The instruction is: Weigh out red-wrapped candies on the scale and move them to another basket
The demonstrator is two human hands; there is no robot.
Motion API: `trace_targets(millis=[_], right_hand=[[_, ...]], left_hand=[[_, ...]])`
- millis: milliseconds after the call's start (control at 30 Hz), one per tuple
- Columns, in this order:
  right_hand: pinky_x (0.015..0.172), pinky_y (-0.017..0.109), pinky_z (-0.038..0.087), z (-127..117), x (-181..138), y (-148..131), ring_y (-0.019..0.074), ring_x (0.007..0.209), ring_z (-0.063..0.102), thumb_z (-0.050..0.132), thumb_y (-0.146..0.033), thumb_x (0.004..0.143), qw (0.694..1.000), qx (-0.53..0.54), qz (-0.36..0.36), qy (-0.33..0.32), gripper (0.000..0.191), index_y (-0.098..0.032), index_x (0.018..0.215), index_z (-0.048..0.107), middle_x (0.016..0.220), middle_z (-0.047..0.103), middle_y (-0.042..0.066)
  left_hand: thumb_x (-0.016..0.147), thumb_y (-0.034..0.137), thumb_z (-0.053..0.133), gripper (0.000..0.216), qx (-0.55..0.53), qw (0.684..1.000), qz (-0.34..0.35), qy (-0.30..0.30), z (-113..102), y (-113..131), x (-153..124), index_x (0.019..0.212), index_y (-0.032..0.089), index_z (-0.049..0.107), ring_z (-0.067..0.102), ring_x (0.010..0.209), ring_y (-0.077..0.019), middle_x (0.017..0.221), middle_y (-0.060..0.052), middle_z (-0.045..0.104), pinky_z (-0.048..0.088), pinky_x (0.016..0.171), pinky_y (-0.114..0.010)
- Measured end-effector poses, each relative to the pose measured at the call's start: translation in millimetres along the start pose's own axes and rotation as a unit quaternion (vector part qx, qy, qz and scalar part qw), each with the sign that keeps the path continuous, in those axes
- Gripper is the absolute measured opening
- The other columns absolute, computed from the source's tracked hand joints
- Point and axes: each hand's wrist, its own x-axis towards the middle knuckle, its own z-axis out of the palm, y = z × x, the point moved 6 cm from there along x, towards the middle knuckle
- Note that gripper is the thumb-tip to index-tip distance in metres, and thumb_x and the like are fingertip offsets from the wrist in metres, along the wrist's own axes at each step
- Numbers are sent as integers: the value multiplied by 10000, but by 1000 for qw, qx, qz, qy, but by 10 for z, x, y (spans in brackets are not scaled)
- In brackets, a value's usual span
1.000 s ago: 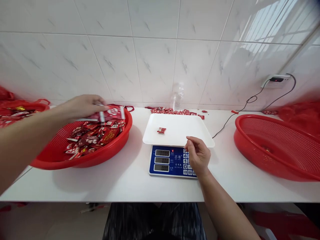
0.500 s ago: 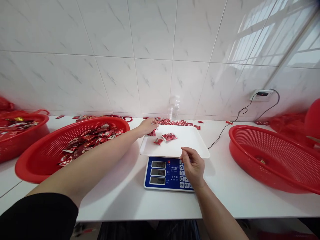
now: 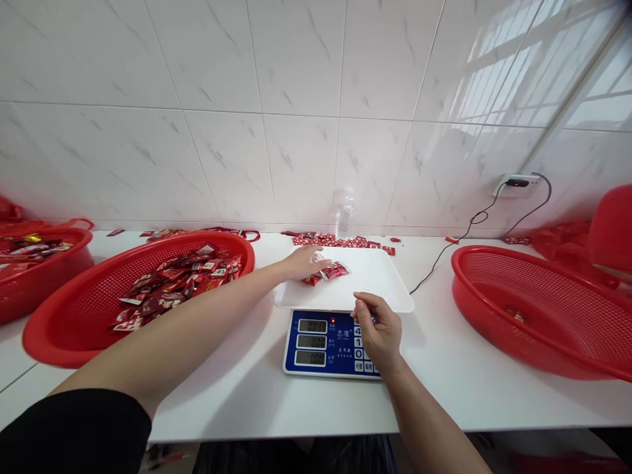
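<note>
A blue digital scale (image 3: 320, 342) with a white weighing tray (image 3: 375, 283) stands in the middle of the white counter. My left hand (image 3: 302, 262) reaches over the tray's left part, its fingers curled on a few small red packets (image 3: 332, 270) lying there. My right hand (image 3: 378, 332) rests over the scale's keypad, loosely closed, thumb and forefinger pinched at the tray's front edge. A red basket (image 3: 74, 329) holding several red packets (image 3: 172, 276) sits to the left.
A second red basket (image 3: 533, 342), nearly bare, stands on the right. Another red basket (image 3: 29, 276) with packets is at the far left. Loose red packets (image 3: 340, 239) and a clear bottle (image 3: 344, 214) line the tiled wall. A black cable (image 3: 444, 253) runs to a wall socket (image 3: 516, 185).
My left hand came from the left basket to the scale tray with packets, then shifted right onto the ones lying there. The right hand stayed at the keypad.
</note>
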Motion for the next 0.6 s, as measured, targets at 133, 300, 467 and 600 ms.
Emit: trace_targets(millis=[133,300,467,600], right_hand=[[590,265,547,2,9,4,123,596,623,545,-253,912,1000,-9,-4,-5,153,-204,1012,650,692,648,-2],[573,267,546,4,6,17,126,583,621,541,-270,914,1000,-10,2,-5,159,-204,1009,650,689,648,0],[568,263,545,-1,6,8,122,577,619,547,-256,911,1000,-7,-5,-3,150,-209,1008,651,684,646,-5],[570,268,550,-25,-3,22,125,581,623,550,-262,909,1000,-10,0,3,154,-212,1011,653,688,646,-4]], left_hand=[[771,786,379,848,68,996,0,-50,219,131,11,1462,297,340,124,1447,-374,1575,-113,234,105,1103,-636],[864,570,414,583,97,994,37,-43,294,159,67,1342,248,507,330,1366,-355,1457,-131,447,238,1076,-597],[852,503,466,577,68,996,60,-17,80,51,54,1326,177,513,418,1320,-279,1422,-122,491,309,1096,-394],[848,501,463,483,-16,994,33,106,-502,-293,-147,1211,203,577,503,1236,-222,1338,-71,571,352,1048,-289]])
